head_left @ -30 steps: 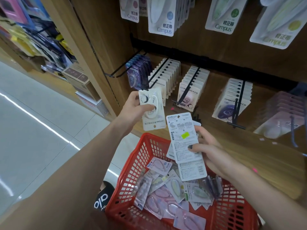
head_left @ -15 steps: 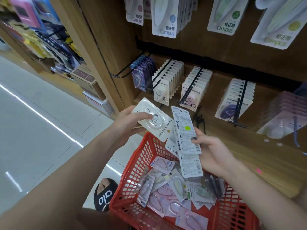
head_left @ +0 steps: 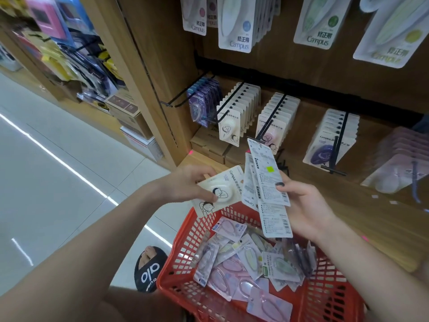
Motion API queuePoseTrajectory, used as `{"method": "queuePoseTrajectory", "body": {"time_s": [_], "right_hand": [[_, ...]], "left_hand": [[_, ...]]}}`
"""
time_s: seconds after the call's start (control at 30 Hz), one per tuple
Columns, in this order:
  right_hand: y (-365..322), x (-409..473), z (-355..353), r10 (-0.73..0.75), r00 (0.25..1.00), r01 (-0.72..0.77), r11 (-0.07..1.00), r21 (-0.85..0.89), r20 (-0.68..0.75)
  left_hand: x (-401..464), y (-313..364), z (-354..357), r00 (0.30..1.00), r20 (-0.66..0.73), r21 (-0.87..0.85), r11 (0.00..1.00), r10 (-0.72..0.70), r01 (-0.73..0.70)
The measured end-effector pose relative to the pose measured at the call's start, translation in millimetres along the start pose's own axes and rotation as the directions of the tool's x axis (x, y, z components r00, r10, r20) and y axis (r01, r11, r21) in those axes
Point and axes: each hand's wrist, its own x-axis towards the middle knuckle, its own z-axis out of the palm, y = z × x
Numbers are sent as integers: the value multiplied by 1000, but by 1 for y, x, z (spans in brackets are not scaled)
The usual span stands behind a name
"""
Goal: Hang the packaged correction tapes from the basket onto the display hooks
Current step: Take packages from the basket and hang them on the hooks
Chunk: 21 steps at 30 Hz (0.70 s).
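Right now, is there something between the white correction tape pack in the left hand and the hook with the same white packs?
Nothing visible blocks it. The left hand grips the white cartoon-printed pack below the black wire hook of matching white packs; only open air lies between. The right hand holds its fanned packs off to the side.

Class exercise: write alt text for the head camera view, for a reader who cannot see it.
Over a red basket of loose packaged correction tapes, the left hand holds one white correction tape pack face up while the right hand holds a fan of packs showing their backs. Behind, display hooks carry rows of similar packs.
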Motion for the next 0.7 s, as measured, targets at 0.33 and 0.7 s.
{"method": "queuePoseTrajectory", "body": {"time_s": [0.33, 0.7], "right_hand": [[-1, -4, -10, -52, 990, 21, 973, -229, -130], [2, 1, -19, -28, 992, 1, 975, -220, -121]], "left_hand": [[29, -11, -13, 959, -254, -458, 889, -124, -6], [67, -6, 0, 912, -355, -628, 775, -205, -71]]}}
